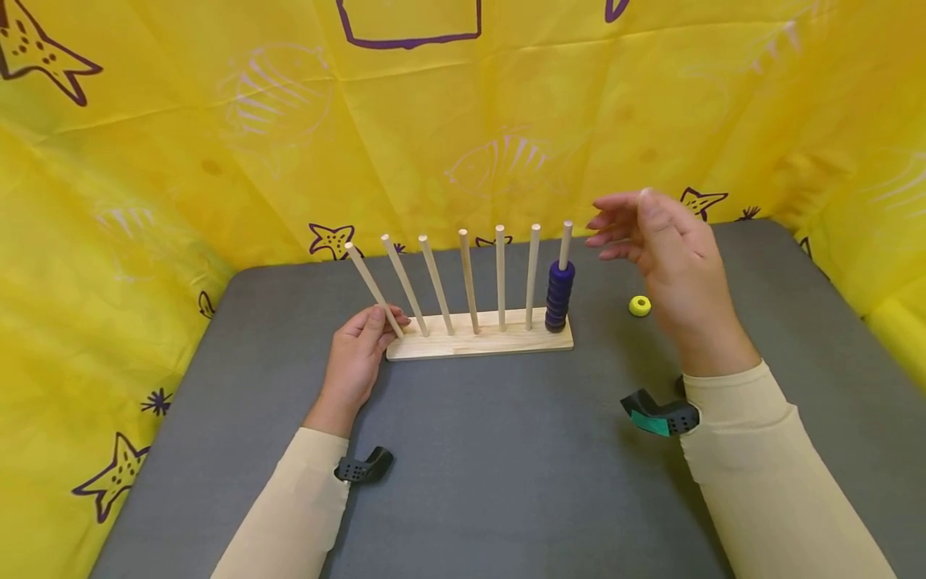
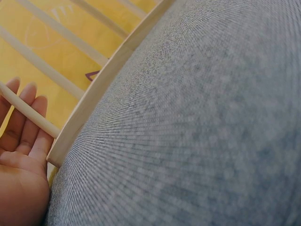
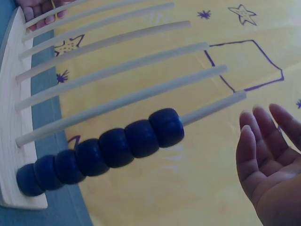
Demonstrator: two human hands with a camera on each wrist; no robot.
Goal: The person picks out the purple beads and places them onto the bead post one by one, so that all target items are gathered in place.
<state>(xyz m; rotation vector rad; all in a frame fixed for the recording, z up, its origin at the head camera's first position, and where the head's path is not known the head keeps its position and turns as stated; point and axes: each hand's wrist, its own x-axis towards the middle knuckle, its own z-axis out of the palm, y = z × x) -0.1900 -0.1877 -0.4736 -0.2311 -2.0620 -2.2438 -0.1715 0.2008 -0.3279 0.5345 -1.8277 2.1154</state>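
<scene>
A wooden rack (image 1: 477, 344) with a row of upright pegs stands on the grey table. Several dark blue beads (image 1: 558, 297) are stacked on its rightmost peg (image 3: 214, 108), whose top sticks out bare. My left hand (image 1: 359, 346) is at the rack's left end, its loosely extended fingers (image 2: 29, 117) behind the leftmost peg (image 1: 372, 289); firm contact cannot be made out. To the right of the blue stack my right hand (image 1: 673, 265) is raised above the table, fingers relaxed and apart from the peg, holding nothing.
A single yellow bead (image 1: 640, 305) lies on the table (image 1: 477, 466), right of the rack and beside my right hand. Yellow cloth (image 1: 405, 145) with sea-creature drawings hangs behind the table and along its sides. The other pegs carry no beads.
</scene>
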